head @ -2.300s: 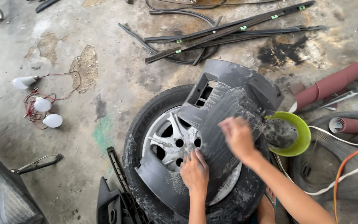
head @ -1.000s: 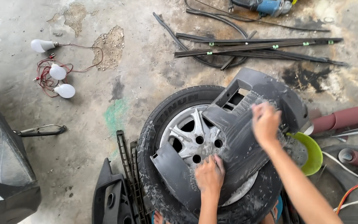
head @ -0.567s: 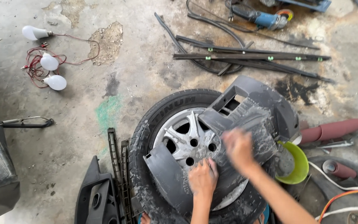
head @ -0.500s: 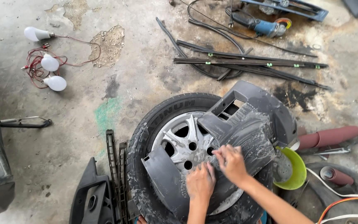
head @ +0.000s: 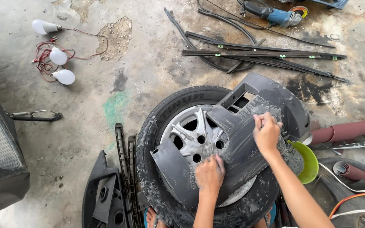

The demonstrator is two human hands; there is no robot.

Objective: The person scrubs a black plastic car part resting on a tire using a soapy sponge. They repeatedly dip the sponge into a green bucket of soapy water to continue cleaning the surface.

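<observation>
On stained concrete floor, left hand presses flat, right hand clenched, on grey panel atop tyre.

Bright, even daylight across the stained grey concrete floor; soft, short shadows only, mild sheen on the silver spoked wheel hub, sharp focus throughout, slight wide-angle stretch at edges

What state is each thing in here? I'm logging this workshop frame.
Grey plastic panel: wet, lying across the tyre.
Tyre: flat on the floor.
Left hand: pressed flat on the panel.
Right hand: closed, on the panel.
Green bowl: upright, partly hidden.
Bulbs: unlit.
</observation>
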